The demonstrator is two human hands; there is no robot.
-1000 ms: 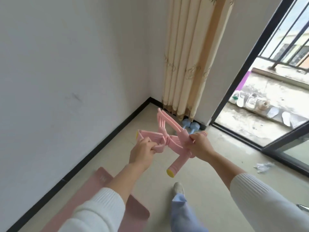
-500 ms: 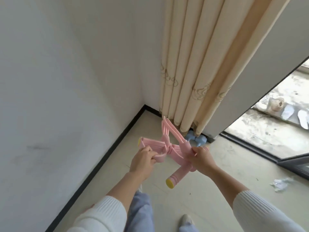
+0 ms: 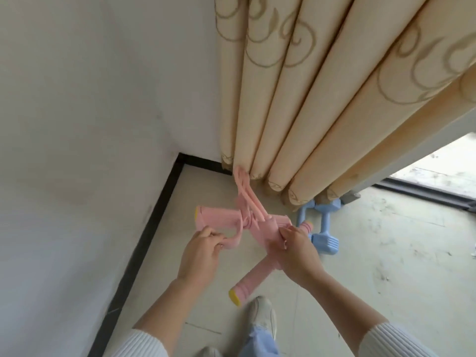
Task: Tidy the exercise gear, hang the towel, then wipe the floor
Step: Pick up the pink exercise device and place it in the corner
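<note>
I hold a pink pedal resistance puller (image 3: 253, 222) in both hands above the floor, near the room's corner. Its foam handles have yellow end caps and its pink tubes are bundled and point toward the curtain. My left hand (image 3: 201, 253) grips the left pedal strap. My right hand (image 3: 298, 256) is wrapped around the crossed handle bar at the right. Two light blue dumbbells (image 3: 322, 228) lie on the floor just beyond my right hand, at the curtain's foot. No towel is in view.
A beige patterned curtain (image 3: 309, 112) hangs into the corner. White walls with a black skirting board (image 3: 152, 233) run along the left. The balcony door sill (image 3: 425, 194) is at the right. My white shoes (image 3: 262, 320) stand on the pale tiled floor.
I have walked closer to the corner with the puller held in both hands. The pink mat and the balcony shoes have left the view; the curtain and dumbbells now loom nearer.
</note>
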